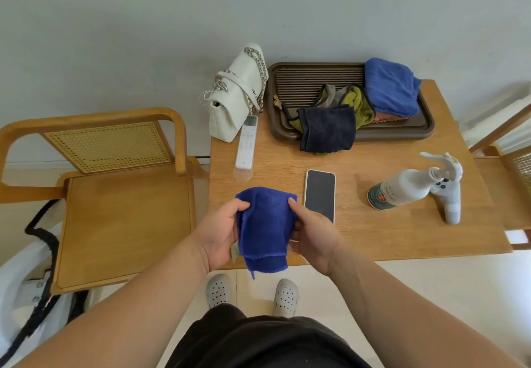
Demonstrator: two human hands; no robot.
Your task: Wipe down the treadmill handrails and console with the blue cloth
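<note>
**A:** Where is the blue cloth (264, 229)?

**B:** Just left of the phone (319, 195), held up between both hands.

**A:** How do the fingers sit on it?

**B:** Furthest from the phone, the left hand (219, 234) has its thumb and fingers curled round the cloth's left edge. Then comes the cloth itself, folded, with its long axis running from the far fold down to a loose end that hangs toward the person. The right hand (314, 234), partly over the phone's near corner, pinches the right edge with the thumb on top.

**A:** Which hand is better placed to wipe?

**B:** Neither, I'd say, since each grips its own side. The treadmill is out of view, so I can't tell which way the cloth must travel.
</note>
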